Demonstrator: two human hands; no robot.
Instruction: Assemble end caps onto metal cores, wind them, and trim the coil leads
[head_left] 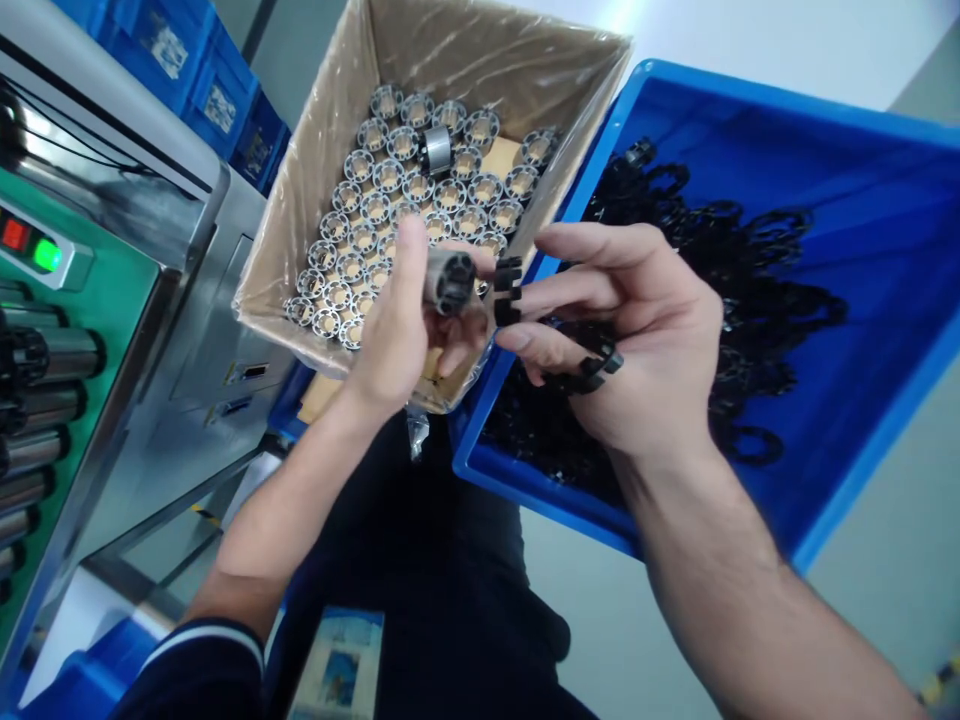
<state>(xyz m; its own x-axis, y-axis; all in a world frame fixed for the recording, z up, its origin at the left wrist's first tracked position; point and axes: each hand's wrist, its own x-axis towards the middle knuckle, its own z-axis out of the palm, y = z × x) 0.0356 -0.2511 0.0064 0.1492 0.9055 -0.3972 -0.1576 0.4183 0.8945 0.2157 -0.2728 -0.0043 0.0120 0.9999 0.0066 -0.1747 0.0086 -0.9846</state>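
Note:
My left hand (405, 315) is closed around a metal cylinder (448, 282) with a dark slotted end facing right. It is held over the near part of a lined cardboard box (296, 190), where several similar metal rings (386, 175) stand in rows. One cylinder (436, 150) lies on its side on top of them. My right hand (637, 330) pinches a black notched plastic ring (508, 290) just right of the cylinder, apart from it. A second black ring (592, 370) hangs near the thumb and palm of that hand.
A blue tray (551, 515) holding a heap of black rings (750, 260) sits right of the box. Left is a machine with a green top (124, 270), lit buttons and a row of metal cylinders (56, 400). Blue bins (161, 60) stand behind it.

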